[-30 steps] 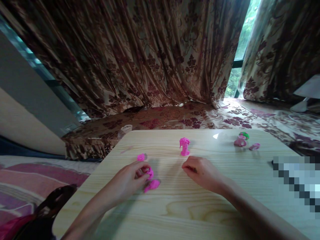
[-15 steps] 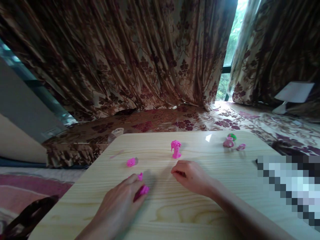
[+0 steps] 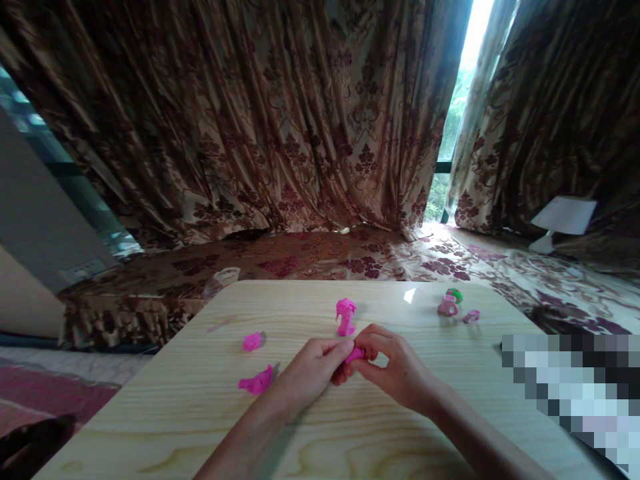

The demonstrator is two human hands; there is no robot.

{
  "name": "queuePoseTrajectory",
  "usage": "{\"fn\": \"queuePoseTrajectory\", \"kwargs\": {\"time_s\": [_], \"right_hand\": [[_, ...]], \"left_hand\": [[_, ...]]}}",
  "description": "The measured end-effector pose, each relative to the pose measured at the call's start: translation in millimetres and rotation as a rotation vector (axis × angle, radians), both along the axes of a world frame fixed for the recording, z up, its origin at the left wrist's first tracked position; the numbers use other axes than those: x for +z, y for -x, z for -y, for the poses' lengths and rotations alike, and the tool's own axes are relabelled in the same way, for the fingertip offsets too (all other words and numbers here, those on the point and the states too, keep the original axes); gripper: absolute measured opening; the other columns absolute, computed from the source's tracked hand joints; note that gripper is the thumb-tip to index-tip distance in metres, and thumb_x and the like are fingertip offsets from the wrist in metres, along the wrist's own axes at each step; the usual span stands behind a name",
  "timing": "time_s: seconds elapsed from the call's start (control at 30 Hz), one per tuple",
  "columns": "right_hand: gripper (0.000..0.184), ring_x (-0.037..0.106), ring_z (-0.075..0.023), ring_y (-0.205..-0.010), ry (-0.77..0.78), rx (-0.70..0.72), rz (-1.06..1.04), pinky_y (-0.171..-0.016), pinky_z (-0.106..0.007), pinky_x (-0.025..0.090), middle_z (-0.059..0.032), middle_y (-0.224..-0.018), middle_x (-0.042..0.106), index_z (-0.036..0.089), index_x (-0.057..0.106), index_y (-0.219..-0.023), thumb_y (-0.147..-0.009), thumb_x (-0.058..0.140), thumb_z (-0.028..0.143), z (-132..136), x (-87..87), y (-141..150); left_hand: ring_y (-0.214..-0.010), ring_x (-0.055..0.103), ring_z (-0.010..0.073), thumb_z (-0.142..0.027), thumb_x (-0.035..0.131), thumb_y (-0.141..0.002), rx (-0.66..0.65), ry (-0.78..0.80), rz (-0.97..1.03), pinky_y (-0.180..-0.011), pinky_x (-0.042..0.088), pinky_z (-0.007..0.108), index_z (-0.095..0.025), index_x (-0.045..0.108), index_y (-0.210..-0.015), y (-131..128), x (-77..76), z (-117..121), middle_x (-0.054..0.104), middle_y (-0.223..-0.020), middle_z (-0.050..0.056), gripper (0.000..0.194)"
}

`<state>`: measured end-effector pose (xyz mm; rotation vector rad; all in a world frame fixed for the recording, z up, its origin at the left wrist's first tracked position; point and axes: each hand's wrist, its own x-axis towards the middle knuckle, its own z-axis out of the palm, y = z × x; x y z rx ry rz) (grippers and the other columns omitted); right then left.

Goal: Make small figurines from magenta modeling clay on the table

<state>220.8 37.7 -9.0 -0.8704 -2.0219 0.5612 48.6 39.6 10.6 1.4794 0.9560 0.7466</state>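
A small lump of bright pink modelling clay (image 3: 355, 355) is pinched between my two hands above the table. My left hand (image 3: 316, 371) closes on it from the left, with thumb and fingers together. From the right, my right hand (image 3: 395, 367) grips the same lump between thumb and fingers. Just beyond them, an upright pink clay figure (image 3: 346, 319) with a wider, ragged top stands on the table. To the left lie a round pink clay piece (image 3: 252, 342) and a longer, uneven pink clay piece (image 3: 257, 381). Fingers hide part of the held lump.
The pale wooden table (image 3: 300, 440) has a small pink cup-like item (image 3: 447, 306), a green ball-like item (image 3: 455, 293) and a small pink ring-like piece (image 3: 471, 317) at its far right. A pixelated area covers the right edge. Behind are a white lamp (image 3: 565, 215) and patterned curtains (image 3: 300, 120).
My left hand has picked up a pink clay lump at the left and carried it right to my right hand. Both hands now hold it. The view has shifted slightly.
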Motion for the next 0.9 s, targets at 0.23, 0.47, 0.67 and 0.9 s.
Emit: {"fn": "queuePoseTrajectory", "kwargs": {"time_s": [0.23, 0.47, 0.67, 0.9], "right_hand": [[0.009, 0.055, -0.0116, -0.073, -0.018, -0.048, 0.030, -0.068, -0.024, 0.044, -0.0022, -0.080, 0.058, 0.018, 0.062, -0.079, -0.081, 0.054, 0.013, 3, -11.5, 8], [0.013, 0.054, -0.0103, -0.065, 0.118, -0.093, -0.080, -0.058, -0.022, 0.043, -0.0013, -0.071, 0.058, 0.016, 0.063, -0.071, -0.082, 0.055, 0.019, 2, -11.5, 12], [0.038, 0.057, -0.0109, -0.070, 0.095, -0.009, -0.138, -0.065, -0.024, 0.049, -0.0015, -0.084, 0.062, 0.020, 0.056, -0.115, -0.077, 0.060, 0.017, 2, -11.5, 10], [0.017, 0.055, -0.0105, -0.069, 0.039, -0.034, -0.016, -0.064, -0.022, 0.044, -0.0013, -0.079, 0.059, 0.020, 0.064, -0.095, -0.082, 0.054, 0.016, 2, -9.2, 7]], "left_hand": [[-0.055, 0.043, 0.0109, -0.043, 0.050, -0.081, 0.060, 0.002, -0.022, -0.055, 0.030, 0.024, -0.013, 0.061, -0.063, 8, -18.0, 4, 0.054, -0.058, 0.002, 0.037], [-0.061, 0.047, 0.0120, -0.039, 0.051, -0.082, 0.098, -0.042, -0.046, -0.060, 0.033, 0.025, -0.014, 0.064, -0.068, 14, -16.5, 3, 0.058, -0.062, 0.002, 0.032], [-0.061, 0.049, 0.0125, -0.039, 0.047, -0.084, 0.114, 0.027, -0.002, -0.061, 0.034, 0.025, -0.014, 0.062, -0.065, 16, -16.1, 3, 0.058, -0.061, 0.003, 0.036], [-0.060, 0.046, 0.0106, -0.038, 0.050, -0.083, 0.083, 0.000, -0.021, -0.058, 0.032, 0.023, -0.015, 0.063, -0.069, 12, -16.7, 6, 0.055, -0.061, 0.000, 0.029]]}}
